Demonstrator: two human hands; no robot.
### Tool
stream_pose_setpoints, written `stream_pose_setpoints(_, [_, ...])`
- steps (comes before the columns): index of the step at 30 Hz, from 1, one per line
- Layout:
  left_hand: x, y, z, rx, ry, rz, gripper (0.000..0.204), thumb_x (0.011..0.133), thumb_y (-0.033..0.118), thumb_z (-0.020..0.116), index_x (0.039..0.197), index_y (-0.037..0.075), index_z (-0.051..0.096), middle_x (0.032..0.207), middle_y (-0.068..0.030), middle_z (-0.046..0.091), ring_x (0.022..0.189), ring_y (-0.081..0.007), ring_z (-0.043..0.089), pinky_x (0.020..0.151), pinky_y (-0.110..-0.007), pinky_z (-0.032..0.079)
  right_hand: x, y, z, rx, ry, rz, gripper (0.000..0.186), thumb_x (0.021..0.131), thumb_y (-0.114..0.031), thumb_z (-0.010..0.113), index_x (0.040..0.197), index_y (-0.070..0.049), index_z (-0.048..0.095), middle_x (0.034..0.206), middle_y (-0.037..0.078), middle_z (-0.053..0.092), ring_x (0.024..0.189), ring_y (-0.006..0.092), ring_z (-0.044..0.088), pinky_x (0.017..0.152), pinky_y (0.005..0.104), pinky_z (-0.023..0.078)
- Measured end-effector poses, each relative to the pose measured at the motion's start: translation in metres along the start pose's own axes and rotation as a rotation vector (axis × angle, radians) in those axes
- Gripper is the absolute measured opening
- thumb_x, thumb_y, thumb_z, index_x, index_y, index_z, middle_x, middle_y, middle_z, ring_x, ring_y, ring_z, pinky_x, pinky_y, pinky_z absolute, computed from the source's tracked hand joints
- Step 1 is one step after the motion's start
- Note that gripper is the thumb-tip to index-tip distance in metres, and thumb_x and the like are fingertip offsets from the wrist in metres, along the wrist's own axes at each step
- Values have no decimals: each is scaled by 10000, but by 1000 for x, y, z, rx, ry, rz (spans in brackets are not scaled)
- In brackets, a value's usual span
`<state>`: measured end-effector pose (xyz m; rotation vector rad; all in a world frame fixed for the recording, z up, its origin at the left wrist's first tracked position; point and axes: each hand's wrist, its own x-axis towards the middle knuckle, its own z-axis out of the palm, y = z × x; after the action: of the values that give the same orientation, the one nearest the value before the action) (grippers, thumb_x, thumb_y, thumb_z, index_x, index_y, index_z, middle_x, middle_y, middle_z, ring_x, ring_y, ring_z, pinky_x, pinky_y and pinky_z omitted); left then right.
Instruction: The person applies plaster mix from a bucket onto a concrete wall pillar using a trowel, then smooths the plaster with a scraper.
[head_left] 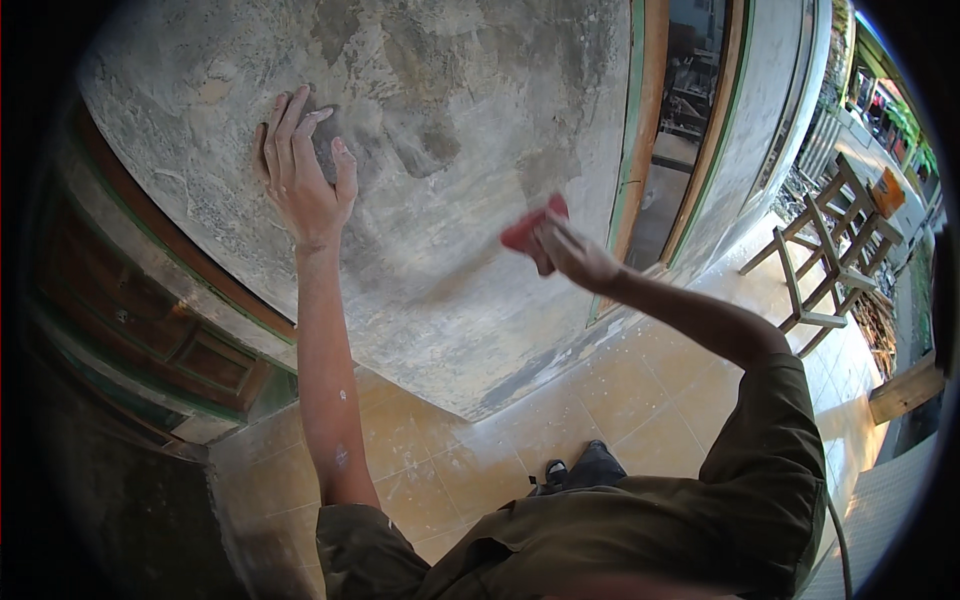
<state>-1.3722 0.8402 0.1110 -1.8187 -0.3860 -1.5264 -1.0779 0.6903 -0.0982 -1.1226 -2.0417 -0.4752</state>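
Observation:
My left hand (305, 185) rests with fingers spread on a rough grey plastered wall (430, 210), and pale dust coats its fingertips. My right hand (580, 252), smeared by motion, grips a folded piece of red sandpaper (537, 234) against or close to the same wall; whether it touches cannot be made out. The plaster has patches of darker and lighter grey around both hands. White specks mark my left forearm.
A wooden-framed window (690, 130) stands right of the wall. Dusty yellow floor tiles (480, 455) lie below, with a wooden trestle (825, 250) at the right. A brown wooden door (150, 320) with green trim is at the left.

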Motion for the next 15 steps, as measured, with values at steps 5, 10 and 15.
stream_pose_setpoints(5, [0,-3,6,2,9,16,277,977,309,418,1118,142,587,1324,-43,555,1287,-252,463,1089,-476,291,-63,-6,24,108,-357,291,157,845,-86,562,989,-25,576,1020,146,601,983,333,595,827,398,526])
stream_pose_setpoints(10, [-6,-2,-2,14,-30,-1,257,964,272,422,1104,130,584,1329,-61,555,1282,-273,471,1086,-485,295,69,-17,-40,241,-133,345,100,948,-15,435,978,13,527,873,110,533,744,239,596,615,345,557])
stream_pose_setpoints(15, [-3,0,-3,6,-24,-13,268,971,285,409,1098,125,583,1328,-67,557,1285,-285,469,1091,-495,289,216,-27,-163,-358,319,-252,278,961,-16,452,1175,-104,606,985,99,650,656,123,628,442,188,538])
